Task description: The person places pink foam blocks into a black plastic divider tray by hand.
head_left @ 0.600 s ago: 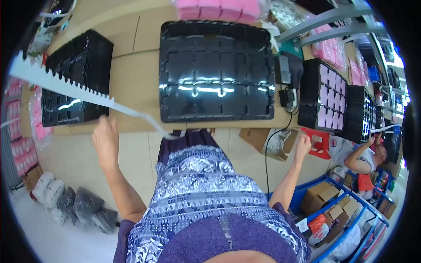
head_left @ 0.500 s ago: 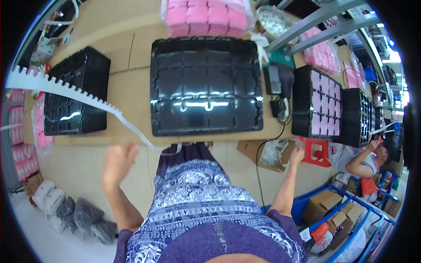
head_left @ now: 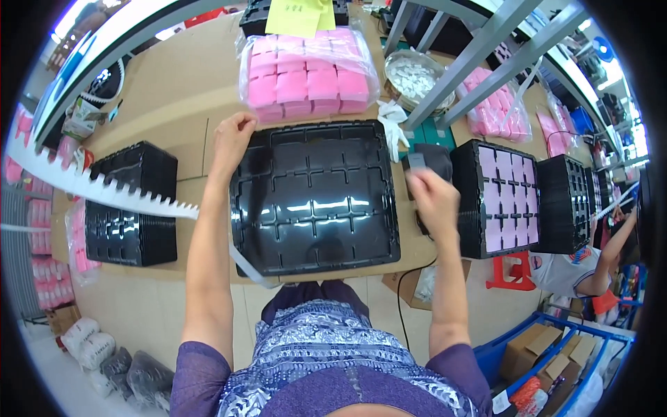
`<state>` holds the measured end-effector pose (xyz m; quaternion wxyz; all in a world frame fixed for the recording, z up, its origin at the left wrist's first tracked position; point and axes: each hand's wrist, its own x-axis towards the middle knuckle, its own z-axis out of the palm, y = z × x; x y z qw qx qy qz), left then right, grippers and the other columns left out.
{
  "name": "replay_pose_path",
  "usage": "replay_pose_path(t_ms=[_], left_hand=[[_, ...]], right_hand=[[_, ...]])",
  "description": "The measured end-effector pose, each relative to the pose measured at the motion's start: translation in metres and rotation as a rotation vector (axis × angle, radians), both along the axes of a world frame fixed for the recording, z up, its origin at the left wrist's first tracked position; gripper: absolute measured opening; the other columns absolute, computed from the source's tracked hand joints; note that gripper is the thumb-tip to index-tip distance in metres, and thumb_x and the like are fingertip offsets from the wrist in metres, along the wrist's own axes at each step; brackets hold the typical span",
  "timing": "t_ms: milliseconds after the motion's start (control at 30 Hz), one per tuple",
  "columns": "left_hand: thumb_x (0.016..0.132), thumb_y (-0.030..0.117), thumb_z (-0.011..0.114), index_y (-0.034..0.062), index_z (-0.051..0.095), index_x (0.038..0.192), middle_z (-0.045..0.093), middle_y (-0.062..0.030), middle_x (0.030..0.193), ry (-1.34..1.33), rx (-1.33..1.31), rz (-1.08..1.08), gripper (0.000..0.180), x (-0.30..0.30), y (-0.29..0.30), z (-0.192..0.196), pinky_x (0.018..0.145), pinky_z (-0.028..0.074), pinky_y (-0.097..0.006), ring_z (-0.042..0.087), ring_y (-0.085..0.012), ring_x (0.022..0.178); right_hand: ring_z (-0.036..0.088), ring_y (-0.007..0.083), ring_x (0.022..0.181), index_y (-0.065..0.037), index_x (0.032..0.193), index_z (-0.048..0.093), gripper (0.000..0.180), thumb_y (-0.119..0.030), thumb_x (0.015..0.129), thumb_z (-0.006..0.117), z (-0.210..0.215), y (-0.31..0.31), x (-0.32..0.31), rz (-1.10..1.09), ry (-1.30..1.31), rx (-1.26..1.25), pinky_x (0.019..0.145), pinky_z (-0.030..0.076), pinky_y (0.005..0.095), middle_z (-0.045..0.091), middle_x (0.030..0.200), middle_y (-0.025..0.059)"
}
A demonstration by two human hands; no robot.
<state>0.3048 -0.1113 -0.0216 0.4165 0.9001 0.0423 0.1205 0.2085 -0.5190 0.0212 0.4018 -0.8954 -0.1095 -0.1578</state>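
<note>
Far out to the left of the left fingers, a toothed white strip [head_left: 104, 186] runs across the bench and over a stack of black trays [head_left: 128, 208], which sits well apart from the hand. Bags of pink pieces [head_left: 42, 278] lie lower down on that side.

The left hand [head_left: 233, 135] reaches up to the far left corner of the big black tray [head_left: 316, 194]. Its fingers [head_left: 243, 121] are curled narrow over the tray's rim and seem to touch it, though whether they truly pinch the edge I cannot tell. Just beyond those fingertips, up and to their right, lies a clear bag of pink blocks [head_left: 306, 76] with a yellow note [head_left: 299, 15] at its far end.

The black tray itself lies flat on the cardboard-covered bench [head_left: 180, 90], between the two hands, its compartments bare and glossy.

The right hand [head_left: 432, 198] hovers at the tray's right edge, fingers drawn close together around a small grey thing [head_left: 415, 161] at their tips; the hand is blurred, so the grip is hard to read. Behind those fingers sits a dark device [head_left: 434, 156]. Just to their right stands a black tray filled with pink blocks [head_left: 501, 198], then further black trays [head_left: 566, 201]. Above them, a round dish of white bits [head_left: 413, 73] sits beside a grey rack post [head_left: 479, 48]. At the far right another person's arm [head_left: 615, 247] shows.
</note>
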Motion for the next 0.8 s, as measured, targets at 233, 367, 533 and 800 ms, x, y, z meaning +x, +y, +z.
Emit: replay_pose_path(t_ms=[233, 367, 533, 800], left_hand=[[0.088, 0.019, 0.066, 0.0048, 0.073, 0.099, 0.07, -0.0143, 0.095, 0.004, 0.084, 0.079, 0.02, 0.076, -0.005, -0.057, 0.081, 0.053, -0.04, 0.07, -0.0272, 0.088], [0.088, 0.018, 0.065, 0.0046, 0.073, 0.1, 0.071, -0.0132, 0.096, 0.035, 0.016, 0.108, 0.02, 0.07, 0.022, -0.053, 0.081, 0.053, -0.039, 0.07, -0.026, 0.087], [0.09, 0.017, 0.065, 0.0029, 0.072, 0.101, 0.072, -0.0119, 0.09, 0.053, -0.092, 0.016, 0.019, 0.062, 0.003, -0.039, 0.078, 0.054, -0.036, 0.07, -0.0241, 0.083], [0.09, 0.017, 0.065, 0.0002, 0.071, 0.1, 0.072, -0.0139, 0.084, 0.214, -0.256, -0.215, 0.02, 0.065, -0.04, -0.037, 0.077, 0.053, -0.035, 0.068, -0.0217, 0.078]], right_hand=[[0.063, 0.0311, 0.106, -0.007, 0.104, 0.064, 0.026, -0.014, 0.08, 0.074, -0.088, 0.116, 0.225, 0.198, -0.388, -0.532, 0.092, 0.049, 0.0431, 0.068, 0.108, 0.0115], [0.064, 0.0281, 0.105, -0.01, 0.101, 0.065, 0.02, -0.02, 0.085, 0.069, -0.112, 0.121, 0.27, 0.289, -0.279, -0.791, 0.088, 0.049, 0.0426, 0.068, 0.108, 0.0093], [0.069, 0.0279, 0.087, -0.009, 0.087, 0.069, 0.016, -0.024, 0.088, 0.066, -0.079, 0.114, 0.296, 0.483, -0.165, -0.716, 0.078, 0.052, 0.0422, 0.07, 0.088, 0.0109], [0.068, 0.0314, 0.087, -0.003, 0.085, 0.068, 0.023, -0.026, 0.085, 0.07, -0.059, 0.109, 0.322, 0.549, 0.141, -0.531, 0.081, 0.053, 0.0428, 0.071, 0.089, 0.0132]])
